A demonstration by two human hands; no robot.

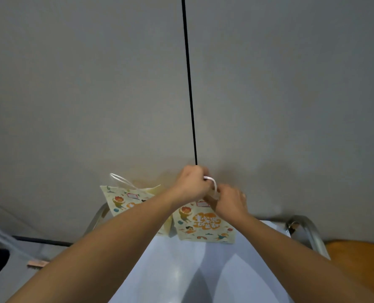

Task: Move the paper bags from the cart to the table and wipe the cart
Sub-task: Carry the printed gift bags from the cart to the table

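While both hands meet above the nearer paper bag [200, 224], its white handle [212, 182] is seen looped up between them: the left hand [192, 184] is curled into a fist around the handle, and the right hand [229, 200] is pressed against the bag's top edge just beside it, with its fingers [241, 196] bent, though whether anything is pinched there cannot be told. The bag hangs straight below the grip, its long axis running upright, its base at the far end of the cart [181, 270]. A lift straight up is judged to be what clears it. A second paper bag [124, 202] stands just to the left, tilted, its own handle [121, 180] free; the left arm is the nearer one to it. The table is not seen anywhere, and the cart's lower parts are cut off. An orange object [360, 256] at the right edge cannot be identified.
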